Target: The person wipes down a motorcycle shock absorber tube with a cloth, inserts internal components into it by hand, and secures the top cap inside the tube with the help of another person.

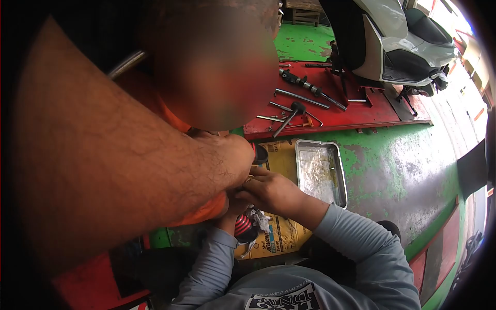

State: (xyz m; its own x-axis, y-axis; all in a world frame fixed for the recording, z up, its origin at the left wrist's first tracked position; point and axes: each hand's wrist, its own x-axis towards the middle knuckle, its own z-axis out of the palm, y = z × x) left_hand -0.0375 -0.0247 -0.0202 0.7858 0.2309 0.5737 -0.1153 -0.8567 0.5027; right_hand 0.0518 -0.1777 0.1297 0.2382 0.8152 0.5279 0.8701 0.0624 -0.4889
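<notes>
My right hand [274, 192] has its fingers curled together beside a co-worker's hand [235, 157]. Whatever it grips is hidden behind the fingers and that hand. Just below and to the left, my left hand [235, 207] is close to my right hand, its fingers mostly covered by the co-worker's forearm [124, 155] and my right hand. A crumpled white rag [262, 219] lies under my hands on a flattened yellow cardboard box [281, 155], next to a shoe with red stripes [243, 226].
A metal tray [343, 191] with wet residue sits on the cardboard's right. Beyond it, a red platform [361, 121] carries a fork leg [305, 85], a black-headed mallet [297, 108], rods and hex keys. A scooter [403, 46] stands at the upper right. The co-worker leans in close.
</notes>
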